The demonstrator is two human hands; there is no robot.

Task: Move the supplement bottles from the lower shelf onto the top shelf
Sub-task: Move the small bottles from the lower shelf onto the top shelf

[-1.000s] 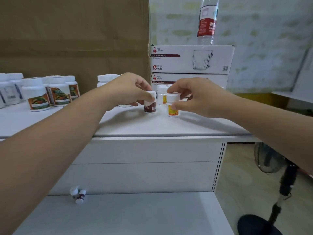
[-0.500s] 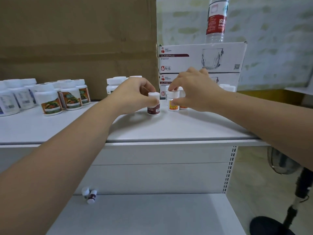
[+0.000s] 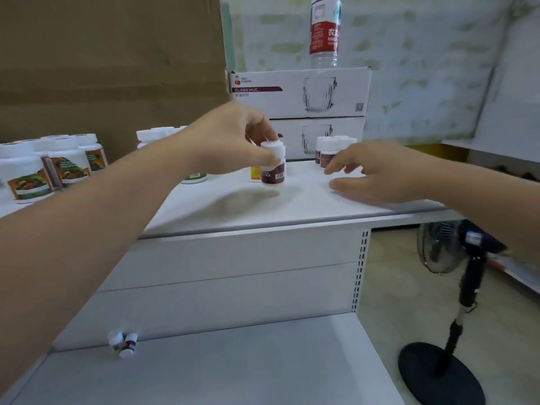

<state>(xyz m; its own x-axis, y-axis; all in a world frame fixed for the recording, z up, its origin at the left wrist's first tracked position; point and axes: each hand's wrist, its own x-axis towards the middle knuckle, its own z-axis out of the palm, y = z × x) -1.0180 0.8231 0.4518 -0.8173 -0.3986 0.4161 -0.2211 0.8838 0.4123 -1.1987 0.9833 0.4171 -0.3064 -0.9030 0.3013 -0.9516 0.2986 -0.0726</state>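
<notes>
My left hand (image 3: 233,138) pinches the white cap of a small maroon-labelled bottle (image 3: 273,166) that stands on the top shelf (image 3: 306,206). A yellow-labelled bottle (image 3: 255,173) stands just behind it to the left, partly hidden. My right hand (image 3: 374,171) hovers over the shelf to the right with fingers spread and holds nothing. Past its fingertips stands a cluster of small maroon bottles (image 3: 328,153). Two small bottles (image 3: 124,343) lie on their sides at the back left of the lower shelf (image 3: 233,366).
Larger white bottles with green and orange labels (image 3: 52,168) fill the top shelf's left side. Two stacked glass-mug boxes (image 3: 304,95) stand at the back, with a water bottle (image 3: 324,30) on top. A black pedestal fan (image 3: 455,287) stands on the floor at the right.
My right hand has let go of the yellow-labelled bottle and drawn back to the right, fingers spread. My left hand still holds the maroon bottle by its cap.
</notes>
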